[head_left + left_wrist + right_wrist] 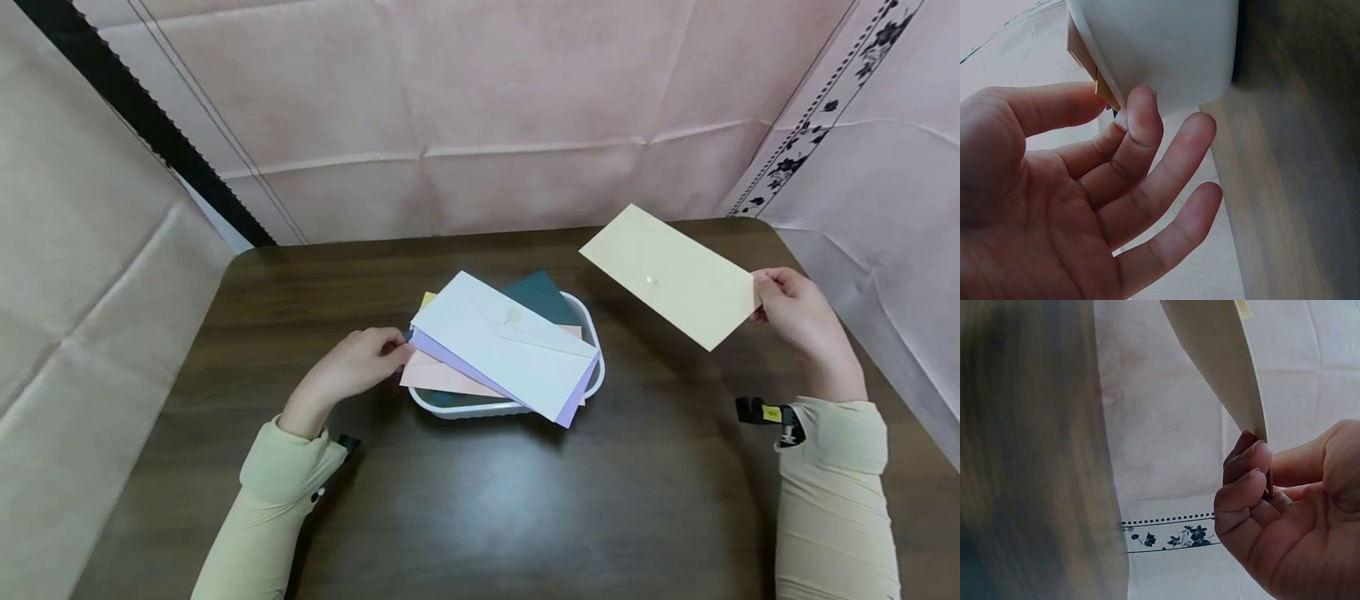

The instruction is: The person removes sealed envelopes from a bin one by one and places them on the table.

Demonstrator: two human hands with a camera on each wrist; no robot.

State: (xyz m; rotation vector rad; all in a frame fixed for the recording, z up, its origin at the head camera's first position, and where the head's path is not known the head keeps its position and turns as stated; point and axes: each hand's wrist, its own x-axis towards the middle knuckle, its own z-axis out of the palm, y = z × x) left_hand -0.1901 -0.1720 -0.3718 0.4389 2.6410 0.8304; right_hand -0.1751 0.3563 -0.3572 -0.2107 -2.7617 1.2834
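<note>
My right hand (791, 304) pinches a cream envelope (667, 275) by its near right corner, holding it raised over the table's right side. In the right wrist view the envelope (1225, 362) shows nearly edge-on between thumb and curled fingers. A white plastic basket (480, 410) holds a loose pile of envelopes. A white envelope (487, 329) lies on top, over lilac (566, 408), pink (442, 375) and dark teal (542, 296) ones. At the basket's left rim, my left hand (356, 362) pinches an envelope's edge between thumb and index finger; which envelope is unclear. Its other fingers spread loosely.
The dark brown wooden table (487, 517) extends around the basket. Pale creased cloth (450, 192) hangs behind and at both sides. A yellow corner (427, 298) pokes out behind the white envelope. Dark straps with small devices (772, 417) sit at the wrists.
</note>
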